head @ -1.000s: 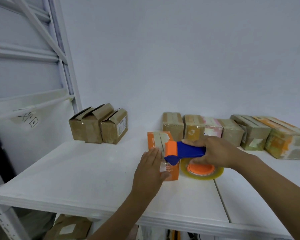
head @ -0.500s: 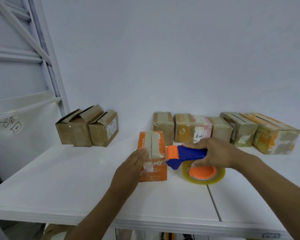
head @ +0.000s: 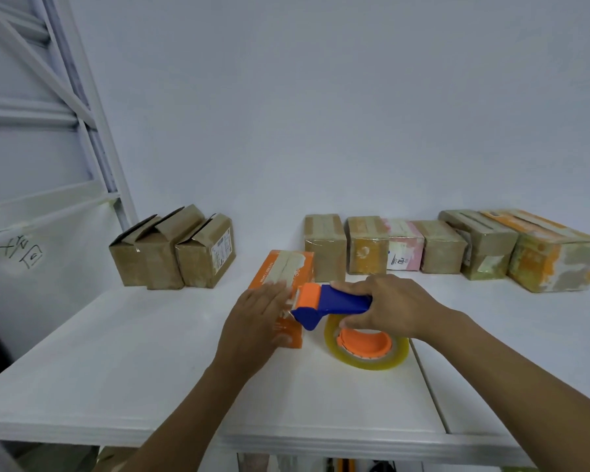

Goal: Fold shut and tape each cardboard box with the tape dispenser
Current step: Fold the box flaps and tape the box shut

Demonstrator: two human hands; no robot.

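An orange cardboard box (head: 280,267) lies on the white table (head: 133,362), flaps folded shut, a pale tape strip along its top. My left hand (head: 252,321) lies flat on the box's near end with straight fingers, pressing it down. My right hand (head: 389,304) grips the blue handle of the tape dispenser (head: 334,303). The dispenser's orange head sits at the box's right side, beside my left fingers. Its yellowish tape roll (head: 368,352) with an orange hub hangs just above the table.
Three brown boxes with raised flaps (head: 174,253) stand at the back left. A row of several taped boxes (head: 440,247) lines the back wall to the right. A white metal rack frame (head: 92,131) rises on the left. The table's front edge is near my forearms.
My left hand slid forward along the box top, fingers now flat beside the dispenser head. The dispenser stayed at the box's right side. The camera shifted, so the scene appears moved.
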